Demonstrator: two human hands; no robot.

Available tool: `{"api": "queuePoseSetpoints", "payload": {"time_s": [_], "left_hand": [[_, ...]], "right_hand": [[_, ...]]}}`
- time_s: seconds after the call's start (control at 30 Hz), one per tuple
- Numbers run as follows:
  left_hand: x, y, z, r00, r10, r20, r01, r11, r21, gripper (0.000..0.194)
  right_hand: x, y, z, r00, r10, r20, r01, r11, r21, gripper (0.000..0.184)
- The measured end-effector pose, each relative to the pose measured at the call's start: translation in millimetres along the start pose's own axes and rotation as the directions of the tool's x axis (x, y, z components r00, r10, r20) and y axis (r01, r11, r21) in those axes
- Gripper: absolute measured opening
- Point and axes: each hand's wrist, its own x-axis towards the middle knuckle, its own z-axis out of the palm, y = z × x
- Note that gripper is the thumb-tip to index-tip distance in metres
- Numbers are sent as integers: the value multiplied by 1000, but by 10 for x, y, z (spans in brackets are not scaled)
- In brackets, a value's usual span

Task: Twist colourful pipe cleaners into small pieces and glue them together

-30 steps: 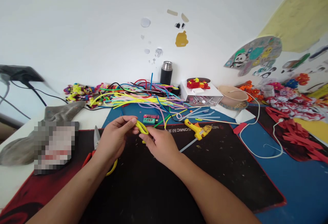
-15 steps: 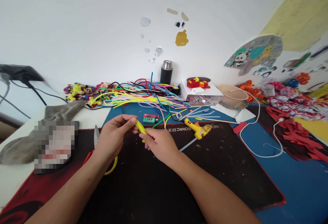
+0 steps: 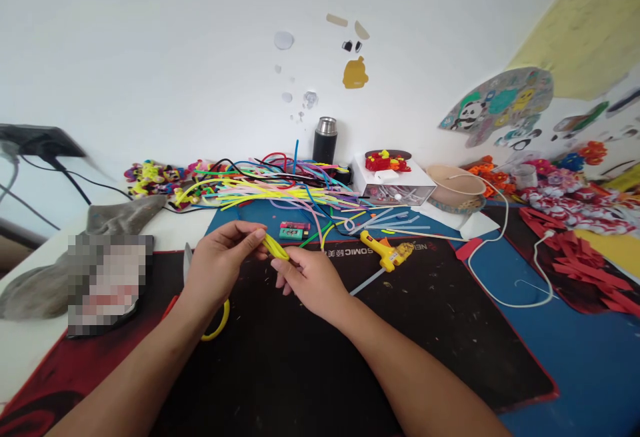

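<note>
Between my two hands is a short folded piece of yellow pipe cleaner, its strands lying side by side. My left hand pinches its upper left end between thumb and fingers. Its lower right end sits in the closed fingers of my right hand, which partly hide it. Under my left wrist lies a pair of scissors with a red and yellow handle, partly covered by the forearm. A yellow glue gun with a glue stick in its back rests on the dark mat, right of my right hand.
A pile of coloured pipe cleaners runs along the wall, beside a black thermos. Two lighters lie beyond my hands. Further right are a white drawer box, a beige bowl, a white cable and red strips.
The yellow piece has turned slightly in my fingers, and its strands now show more separately. The loose end below my right fingers is out of sight. Both hands have barely shifted.
</note>
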Motion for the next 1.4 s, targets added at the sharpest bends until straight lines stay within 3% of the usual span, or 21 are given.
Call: {"api": "queuePoseSetpoints", "payload": {"time_s": [0.13, 0.27, 0.43, 0.53, 0.6, 0.8, 0.93, 1.23, 1.4], "left_hand": [[3, -5, 21, 1000, -9, -8, 9, 1000, -25, 37], [3, -17, 36, 999, -32, 11, 32, 998, -53, 37], [-2, -15, 43, 999, -36, 10, 37, 997, -70, 38], [-5, -1, 53, 999, -49, -1, 49, 995, -84, 41], [-4, 8, 58, 998, -60, -3, 59, 994, -97, 43], [6, -16, 58, 999, -49, 16, 51, 990, -132, 45], [11, -42, 51, 998, -57, 21, 60, 987, -147, 43], [28, -43, 26, 996, -85, 40, 92, 960, -265, 41], [37, 9, -30, 997, -52, 61, 64, 973, -224, 35]], "right_hand": [[-19, -29, -15, 999, -25, -36, 23, 997, -73, 22], [-31, -40, -26, 993, -98, -62, 80, 966, -244, 30], [-28, -25, -34, 992, -108, -59, 89, 962, -259, 42], [-34, -39, -34, 995, -98, -35, 87, 966, -242, 34], [-43, -50, -32, 996, -83, -24, 76, 976, -204, 32], [-32, 10, -2, 998, -53, -45, 53, 999, 1, 50], [3, 58, 27, 1000, -1, -19, 4, 990, 142, 47], [52, -16, -6, 986, 102, 129, -154, 845, 512, 52], [47, -32, -14, 972, 124, 200, -226, 732, 642, 53]]}}
